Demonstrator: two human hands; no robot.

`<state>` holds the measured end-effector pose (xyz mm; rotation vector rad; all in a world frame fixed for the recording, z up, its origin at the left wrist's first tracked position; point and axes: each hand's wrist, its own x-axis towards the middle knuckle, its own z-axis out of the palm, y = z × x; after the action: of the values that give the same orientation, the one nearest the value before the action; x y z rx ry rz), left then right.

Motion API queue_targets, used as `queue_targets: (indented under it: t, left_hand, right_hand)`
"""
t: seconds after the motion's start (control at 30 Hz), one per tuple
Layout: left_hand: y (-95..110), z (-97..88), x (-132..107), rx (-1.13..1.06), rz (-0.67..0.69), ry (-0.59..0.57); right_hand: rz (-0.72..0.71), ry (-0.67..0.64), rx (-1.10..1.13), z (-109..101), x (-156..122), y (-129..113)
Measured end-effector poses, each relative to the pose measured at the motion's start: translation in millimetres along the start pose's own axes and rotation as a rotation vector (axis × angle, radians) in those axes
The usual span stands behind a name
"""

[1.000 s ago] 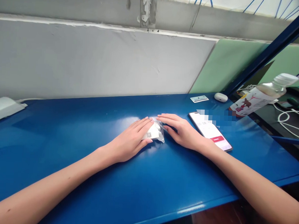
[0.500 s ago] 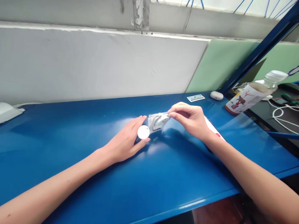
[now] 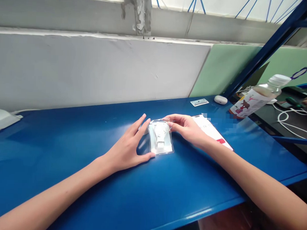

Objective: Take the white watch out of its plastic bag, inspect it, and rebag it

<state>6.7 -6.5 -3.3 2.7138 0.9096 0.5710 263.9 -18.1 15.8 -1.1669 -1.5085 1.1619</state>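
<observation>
Clear packet (image 3: 164, 145) with white contents sits on blue table (image 3: 90, 196), between the hands. Left hand (image 3: 127, 147): fingers spread wide, thumb at packet's lower left corner, gripping nothing. Right hand (image 3: 188, 129): thumb and fingers closed, pinching upper right edge. Phone (image 3: 212, 130) just beyond right wrist.

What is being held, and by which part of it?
The right hand pinches the clear packet at its upper right corner; the left hand is spread at its left side, apparently not gripping.
</observation>
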Motion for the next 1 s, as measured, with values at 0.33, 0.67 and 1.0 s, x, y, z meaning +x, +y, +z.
queue_targets:
  t: [0.33, 0.67, 1.0]
  left_hand:
    - [-0.6, 2.3, 1.2, 0.053, -0.054, -0.083]
    - [-1.9, 3.4, 3.1, 0.064, -0.085, -0.103]
    - [-2.4, 9.1, 2.6, 0.086, -0.111, 0.039]
  right_hand:
    - [-0.048, 0.061, -0.254, 4.3, 0.3, 13.7]
    - [-0.422, -0.178, -0.897, -7.9, -11.2, 1.9]
    - [-0.247, -0.37, -0.939, -7.9, -11.8, 5.6]
